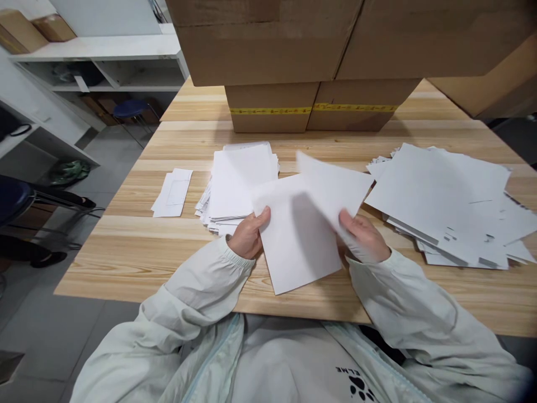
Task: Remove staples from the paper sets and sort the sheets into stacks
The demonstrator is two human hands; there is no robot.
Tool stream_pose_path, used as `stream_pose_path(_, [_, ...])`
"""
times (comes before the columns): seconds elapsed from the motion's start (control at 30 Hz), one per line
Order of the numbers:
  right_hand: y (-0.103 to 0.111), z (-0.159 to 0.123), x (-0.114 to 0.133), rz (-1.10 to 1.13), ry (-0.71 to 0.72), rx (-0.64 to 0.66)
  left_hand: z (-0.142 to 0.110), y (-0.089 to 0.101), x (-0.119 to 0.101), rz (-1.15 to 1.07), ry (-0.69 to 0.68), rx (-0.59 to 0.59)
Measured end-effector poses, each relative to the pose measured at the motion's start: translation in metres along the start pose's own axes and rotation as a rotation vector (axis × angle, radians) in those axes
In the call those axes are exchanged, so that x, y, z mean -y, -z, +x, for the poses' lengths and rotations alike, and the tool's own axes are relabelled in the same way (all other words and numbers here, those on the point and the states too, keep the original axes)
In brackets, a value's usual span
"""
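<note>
Pale sleeves (197, 291), left hand (247, 235) and right hand (366, 235) tight on paper (302, 246), wooden table (138, 240), perhaps a stool (132, 108) beyond.

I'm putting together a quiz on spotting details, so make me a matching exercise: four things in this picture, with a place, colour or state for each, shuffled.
1. Small paper slips
2. Cardboard boxes
3. Spread-out paper pile
4. Left hand

A. Brown, at the far side of the table
B. Thumb on the edge of a white sheet
C. Leftmost papers on the table
D. Rightmost papers on the table

Pairs: 1-C, 2-A, 3-D, 4-B
</note>
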State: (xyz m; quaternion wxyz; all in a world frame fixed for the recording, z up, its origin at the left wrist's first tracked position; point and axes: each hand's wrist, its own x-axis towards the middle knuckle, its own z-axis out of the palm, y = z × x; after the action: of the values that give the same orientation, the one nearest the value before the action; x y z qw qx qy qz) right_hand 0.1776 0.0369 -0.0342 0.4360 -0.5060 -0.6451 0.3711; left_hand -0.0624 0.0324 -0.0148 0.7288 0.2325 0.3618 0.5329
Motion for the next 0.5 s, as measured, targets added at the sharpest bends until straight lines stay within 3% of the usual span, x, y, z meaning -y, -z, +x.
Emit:
stream_pose_path(0.13, [0.001, -0.003, 0.008, 0.094, -0.163, 0.135, 0.0, -0.002, 0.001, 0.0, 0.017, 0.039])
stream_pose_path(0.3, [-0.01, -0.009, 0.011, 0.017, -0.058, 0.03, -0.003, -0.004, 0.0, 0.101, -0.062, 0.115])
stream_pose_path(0.4, [-0.016, -0.013, 0.018, 0.146, 0.036, -0.075, -0.012, -0.005, -0.006, 0.342, -0.132, 0.173])
stream_pose_path(0.5, [-0.016, -0.017, 0.033, 0.307, 0.107, -0.186, -0.026, -0.014, -0.018, 0.509, -0.297, 0.169])
